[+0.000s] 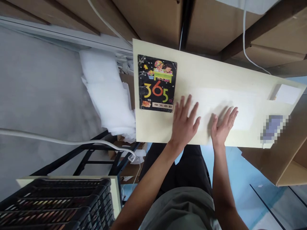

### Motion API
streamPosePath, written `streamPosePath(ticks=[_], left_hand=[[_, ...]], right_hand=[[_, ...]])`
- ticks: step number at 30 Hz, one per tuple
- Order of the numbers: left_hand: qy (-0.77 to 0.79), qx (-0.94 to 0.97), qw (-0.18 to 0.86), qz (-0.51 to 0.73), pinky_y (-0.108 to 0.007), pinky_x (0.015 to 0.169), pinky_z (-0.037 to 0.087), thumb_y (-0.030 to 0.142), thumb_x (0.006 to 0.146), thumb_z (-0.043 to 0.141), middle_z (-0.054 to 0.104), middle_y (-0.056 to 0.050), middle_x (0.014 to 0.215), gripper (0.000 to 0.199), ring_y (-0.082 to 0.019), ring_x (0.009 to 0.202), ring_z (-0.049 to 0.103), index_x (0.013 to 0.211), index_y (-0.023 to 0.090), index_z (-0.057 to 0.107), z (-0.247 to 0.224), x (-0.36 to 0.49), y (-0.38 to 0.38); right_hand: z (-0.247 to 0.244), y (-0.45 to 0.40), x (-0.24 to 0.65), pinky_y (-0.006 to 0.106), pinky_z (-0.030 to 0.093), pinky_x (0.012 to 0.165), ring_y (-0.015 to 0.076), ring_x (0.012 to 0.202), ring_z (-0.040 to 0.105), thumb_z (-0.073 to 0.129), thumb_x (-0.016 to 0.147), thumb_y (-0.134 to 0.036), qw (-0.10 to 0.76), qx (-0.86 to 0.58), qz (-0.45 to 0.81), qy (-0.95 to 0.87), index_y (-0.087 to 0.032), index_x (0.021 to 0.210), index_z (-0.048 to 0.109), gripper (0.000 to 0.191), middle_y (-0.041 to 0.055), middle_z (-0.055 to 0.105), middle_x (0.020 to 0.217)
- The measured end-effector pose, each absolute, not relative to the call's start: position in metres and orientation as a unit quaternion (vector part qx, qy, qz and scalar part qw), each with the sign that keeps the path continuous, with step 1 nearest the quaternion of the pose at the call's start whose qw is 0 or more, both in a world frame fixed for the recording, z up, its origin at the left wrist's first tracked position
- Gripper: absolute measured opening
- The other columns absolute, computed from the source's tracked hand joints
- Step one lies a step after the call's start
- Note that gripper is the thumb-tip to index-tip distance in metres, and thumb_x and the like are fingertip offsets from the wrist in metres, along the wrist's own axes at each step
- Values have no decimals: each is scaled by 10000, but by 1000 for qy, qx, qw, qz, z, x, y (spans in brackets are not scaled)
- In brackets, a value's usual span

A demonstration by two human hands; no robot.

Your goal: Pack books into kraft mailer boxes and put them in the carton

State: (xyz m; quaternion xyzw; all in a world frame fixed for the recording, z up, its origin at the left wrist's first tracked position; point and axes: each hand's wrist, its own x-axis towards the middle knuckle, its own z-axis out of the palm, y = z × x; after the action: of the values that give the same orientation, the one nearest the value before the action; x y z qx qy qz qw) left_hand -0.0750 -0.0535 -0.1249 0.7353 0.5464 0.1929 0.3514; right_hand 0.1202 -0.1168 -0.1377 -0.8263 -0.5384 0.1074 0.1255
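Note:
My left hand [184,123] lies palm down with its fingers spread, its fingertips close to the lower right corner of a book. That book [157,83] has a dark cover with a colourful "365" and a cartoon picture, and it lies flat at the left of the cream tabletop [153,127]. To the right, my right hand [223,127] is also palm down, thumb apart from the fingers. Both hands rest over a thin white rectangle [203,102], which looks like a sheet; its exact material I cannot make out. Neither hand grips anything.
A small white box or block [286,94] stands at the tabletop's right end, near a blurred-out phone-like object [273,127]. Stacked cardboard boxes [151,19] line the back. White foam wrap [103,92] is at left, a black crate [57,204] lower left, an open carton [275,163] at right.

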Motion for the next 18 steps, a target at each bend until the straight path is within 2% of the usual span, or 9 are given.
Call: streamPosePath(ticks=[3, 6, 8, 11, 15, 18], left_hand=[[633, 668, 325, 216, -650, 1456, 241, 424, 1131, 594, 373, -135, 1871, 624, -376, 1789, 236, 1725, 294, 453, -118, -136, -36], [693, 615, 305, 220, -603, 1412, 356, 413, 1110, 630, 473, -179, 1789, 602, -387, 1714, 395, 1676, 252, 503, -123, -189, -20], [708, 593, 317, 219, -560, 1345, 462, 392, 1091, 652, 579, -184, 1675, 569, -370, 1602, 541, 1630, 242, 545, -128, -211, -13], [715, 556, 353, 235, -491, 1204, 585, 364, 1064, 684, 683, -152, 1523, 510, -314, 1394, 696, 1556, 252, 605, -136, -223, -6], [725, 463, 416, 295, -393, 996, 645, 374, 1018, 783, 783, -86, 1326, 378, -246, 1155, 765, 1370, 256, 712, -144, -225, 10], [730, 364, 482, 320, -309, 766, 589, 389, 990, 849, 794, -27, 1009, 243, -169, 869, 723, 1123, 199, 776, -145, -225, 27]], right_hand=[[-119, -96, 77, 817, 390, 1312, 475, 1780, 219, 470, 1159, -471, 175, -801, 138, -556, -200, 1852, 232, 782, 218, 255, 1895], [-112, -68, 17, 718, 515, 1283, 402, 1707, 420, 457, 1176, -432, 203, -762, 206, -579, -272, 1804, 375, 653, 176, 452, 1806], [-118, -52, -20, 621, 620, 1211, 349, 1586, 579, 470, 1184, -418, 220, -736, 251, -588, -285, 1726, 510, 559, 165, 601, 1679], [-137, -37, -55, 483, 722, 1045, 281, 1325, 742, 555, 1167, -396, 255, -748, 264, -553, -281, 1610, 638, 465, 145, 704, 1505], [-158, -35, -62, 376, 721, 879, 196, 980, 772, 672, 1116, -334, 302, -788, 270, -464, -304, 1516, 710, 403, 86, 754, 1268], [-162, -36, -56, 356, 706, 864, 188, 953, 755, 700, 1104, -331, 322, -781, 295, -445, -289, 1453, 747, 354, 78, 753, 1208]])
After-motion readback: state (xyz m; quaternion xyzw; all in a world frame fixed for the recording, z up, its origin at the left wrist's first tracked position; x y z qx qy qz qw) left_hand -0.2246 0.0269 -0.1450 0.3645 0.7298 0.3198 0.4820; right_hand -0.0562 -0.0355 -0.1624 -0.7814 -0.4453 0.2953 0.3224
